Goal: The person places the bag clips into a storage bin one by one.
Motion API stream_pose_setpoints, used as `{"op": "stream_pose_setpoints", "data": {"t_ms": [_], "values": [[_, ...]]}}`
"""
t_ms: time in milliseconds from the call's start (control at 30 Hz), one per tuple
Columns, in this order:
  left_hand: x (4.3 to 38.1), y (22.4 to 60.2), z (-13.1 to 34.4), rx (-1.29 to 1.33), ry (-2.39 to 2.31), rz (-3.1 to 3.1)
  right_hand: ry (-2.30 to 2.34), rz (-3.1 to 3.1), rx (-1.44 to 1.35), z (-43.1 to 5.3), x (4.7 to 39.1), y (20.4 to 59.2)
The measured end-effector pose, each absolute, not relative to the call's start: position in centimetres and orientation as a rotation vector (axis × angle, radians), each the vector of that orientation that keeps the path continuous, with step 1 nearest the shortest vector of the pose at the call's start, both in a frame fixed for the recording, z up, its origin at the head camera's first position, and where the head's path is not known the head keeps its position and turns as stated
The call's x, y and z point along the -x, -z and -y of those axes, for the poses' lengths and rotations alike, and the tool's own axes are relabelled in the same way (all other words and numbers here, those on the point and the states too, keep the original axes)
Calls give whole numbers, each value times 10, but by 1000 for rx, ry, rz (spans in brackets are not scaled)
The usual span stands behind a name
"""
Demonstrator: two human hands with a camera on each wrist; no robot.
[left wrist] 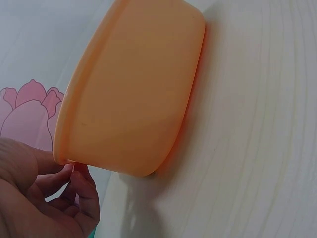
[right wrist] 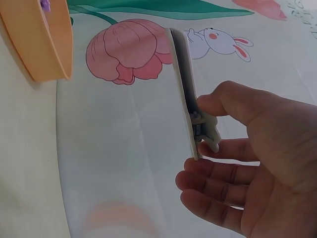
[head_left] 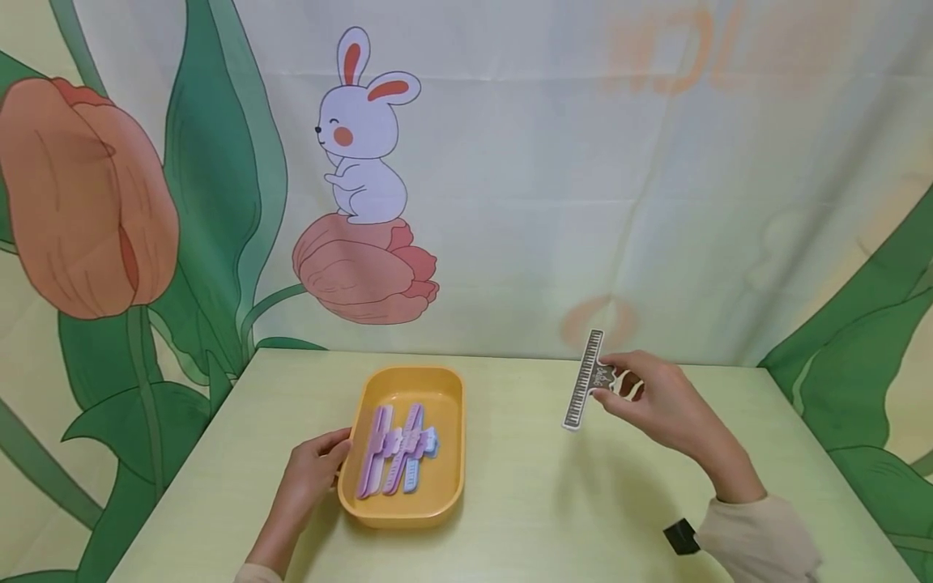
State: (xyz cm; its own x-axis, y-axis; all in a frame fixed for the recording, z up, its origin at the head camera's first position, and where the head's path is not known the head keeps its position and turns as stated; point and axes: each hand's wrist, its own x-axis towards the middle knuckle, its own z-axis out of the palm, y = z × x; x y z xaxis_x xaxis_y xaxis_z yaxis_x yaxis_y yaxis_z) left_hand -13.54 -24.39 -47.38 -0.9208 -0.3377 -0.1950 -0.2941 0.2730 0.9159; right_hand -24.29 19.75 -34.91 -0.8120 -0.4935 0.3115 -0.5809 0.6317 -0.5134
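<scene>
My right hand [head_left: 659, 401] pinches a spring clip [head_left: 585, 380] with a black-and-white piano-key pattern by its dark grip tab, raised over the right part of the table. In the right wrist view the clip [right wrist: 182, 89] appears edge-on, its spring showing between thumb and forefinger. My left hand [head_left: 309, 470] grips the left rim of a yellow-orange tray [head_left: 452, 486]; in the left wrist view thumb and fingers pinch the rim's corner. Inside the tray lie several clips: a purple clip [head_left: 373, 461], a patterned purple clip [head_left: 401, 453] and a blue clip [head_left: 412, 478], overlapping at their tabs.
The pale yellow-green table [head_left: 525, 486] ends at a printed curtain [head_left: 510, 202] with a rabbit and tulips. Beside the right sleeve is a small black block [head_left: 681, 536].
</scene>
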Motion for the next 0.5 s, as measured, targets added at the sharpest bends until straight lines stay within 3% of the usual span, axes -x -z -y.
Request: {"op": "stream_pose_setpoints", "data": {"t_ms": [500], "values": [[135, 473, 243, -606, 1757, 2470, -988, 2702, -1003, -164, 247, 359]]}}
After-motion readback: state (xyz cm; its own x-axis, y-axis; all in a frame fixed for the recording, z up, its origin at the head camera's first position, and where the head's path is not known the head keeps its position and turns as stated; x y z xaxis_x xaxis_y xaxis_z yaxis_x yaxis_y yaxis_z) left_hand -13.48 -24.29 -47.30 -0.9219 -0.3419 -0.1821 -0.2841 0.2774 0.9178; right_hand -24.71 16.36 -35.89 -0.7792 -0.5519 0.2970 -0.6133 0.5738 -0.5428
